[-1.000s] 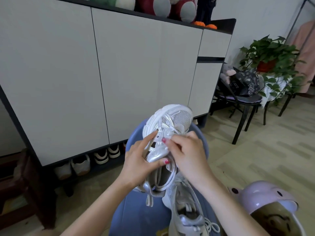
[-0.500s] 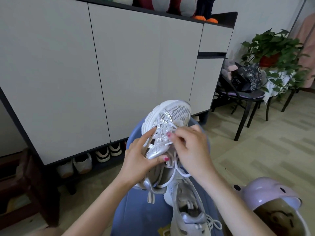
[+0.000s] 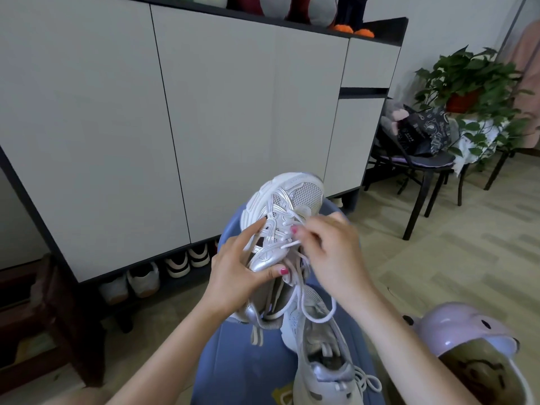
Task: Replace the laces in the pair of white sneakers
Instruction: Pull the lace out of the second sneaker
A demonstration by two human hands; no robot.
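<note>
head view: left grip [image 3: 233, 270] clamps sneaker [image 3: 285, 211], right grip [image 3: 327, 247] pinches lace [image 3: 295, 244] over basin rim [image 3: 230, 229].

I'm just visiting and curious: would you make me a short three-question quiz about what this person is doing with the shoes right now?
1. True or false: the left hand holds the raised sneaker by its side.
2. What does the right hand pinch? A) the white lace B) the chair leg C) the plant
3. Fill in: the second sneaker lies lower, on the ____ seat.

Key: 1 true; 2 A; 3 blue. The lace hangs in a loose loop below the raised sneaker, partly pulled out of the eyelets. The second sneaker has a lace in it.
</note>
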